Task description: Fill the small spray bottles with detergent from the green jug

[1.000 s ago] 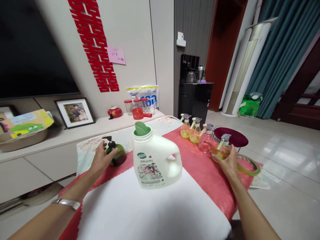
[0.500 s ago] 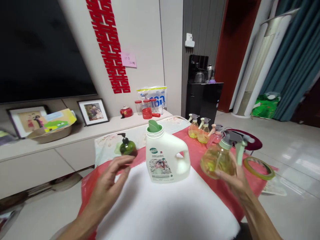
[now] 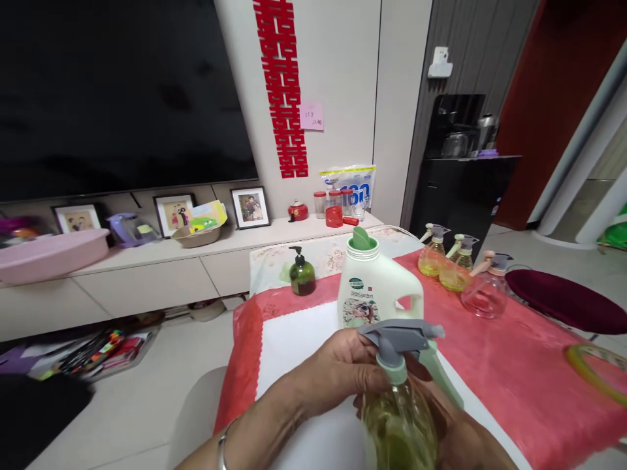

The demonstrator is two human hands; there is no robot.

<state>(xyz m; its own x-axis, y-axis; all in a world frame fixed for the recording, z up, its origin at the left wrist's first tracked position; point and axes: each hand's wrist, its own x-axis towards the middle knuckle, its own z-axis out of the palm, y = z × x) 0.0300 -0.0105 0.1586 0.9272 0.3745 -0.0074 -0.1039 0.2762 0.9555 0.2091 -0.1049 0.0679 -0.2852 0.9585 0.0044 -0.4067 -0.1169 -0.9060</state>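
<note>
A clear spray bottle (image 3: 399, 424) with yellowish liquid, a grey trigger head and a pale green collar stands upright between my hands, close to me. My left hand (image 3: 337, 372) is closed around its neck, thumb across the front. My right hand (image 3: 448, 418) wraps the bottle's right side, partly hidden behind it. Just beyond is a white detergent jug (image 3: 377, 287) with a green spout and no cap on. A green pump bottle (image 3: 302, 274) stands left of the jug.
Several more spray bottles (image 3: 455, 267) stand at the back right of the red tablecloth (image 3: 529, 365). A roll of tape (image 3: 597, 372) lies at the right edge. Behind is a low cabinet (image 3: 147, 281) with framed photos and red-lidded jars. A maroon stool (image 3: 563, 300) stands at right.
My right hand has brought the spray bottle from the right to in front of me. My left hand has moved in and closed on its neck. The view has turned left.
</note>
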